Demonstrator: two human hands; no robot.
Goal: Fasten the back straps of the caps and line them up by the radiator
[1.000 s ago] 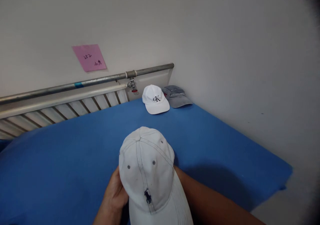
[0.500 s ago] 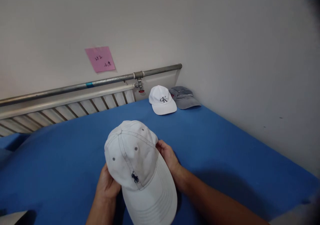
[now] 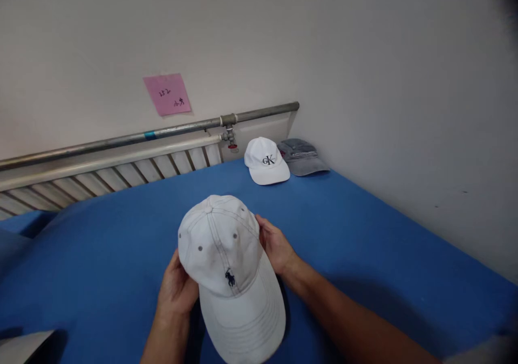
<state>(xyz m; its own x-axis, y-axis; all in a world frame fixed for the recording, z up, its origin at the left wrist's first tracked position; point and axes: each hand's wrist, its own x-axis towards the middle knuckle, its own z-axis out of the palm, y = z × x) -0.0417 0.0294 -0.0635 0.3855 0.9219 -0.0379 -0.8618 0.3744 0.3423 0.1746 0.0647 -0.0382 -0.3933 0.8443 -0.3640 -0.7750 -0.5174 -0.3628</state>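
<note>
A white baseball cap [image 3: 226, 245] with a small dark horse-and-rider emblem is held between both hands, its brim pointing toward me and down. My left hand [image 3: 177, 286] grips the cap's left side low on the crown, with the fingertips hidden beneath it. On the opposite side, my right hand [image 3: 277, 245] is closed on the crown's edge, just above where the brim begins. Beyond them, a second white cap [image 3: 265, 162] with dark letters rests on the blue surface [image 3: 121, 245]. Beside that one lies a grey cap [image 3: 301, 159], partly behind it.
A metal pipe [image 3: 182, 129] and a white radiator [image 3: 121, 172] run along the back wall. A pink paper note [image 3: 168, 94] is stuck above them. The right wall meets the surface's edge. A pale curved object [image 3: 26, 347] lies at lower left.
The held cap has turned slightly, its emblem now further right and a little higher. Both hands have moved with it. The whole view has shifted a little.
</note>
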